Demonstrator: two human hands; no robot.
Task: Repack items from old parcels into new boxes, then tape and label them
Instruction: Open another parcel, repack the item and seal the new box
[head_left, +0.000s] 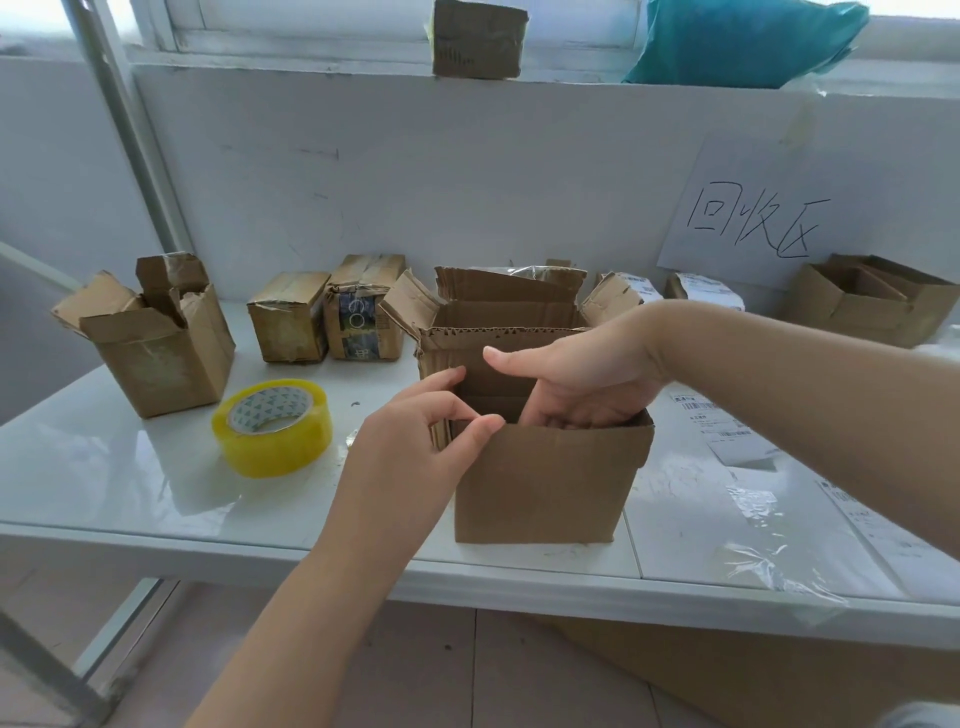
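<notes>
Box (545, 483), one: left hand (410, 447) pinching, right hand (582, 379) inside.

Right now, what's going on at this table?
A person is working on an open box in the middle of the table. The left hand pinches the box's near left edge. The right hand reaches inside, with its fingers hidden below the rim, so I cannot tell whether it holds anything. The flaps are up and nothing is taped yet. The tape lies to the left, clear of both hands. Sealed parcels stand behind, and labels lie on the right.
</notes>
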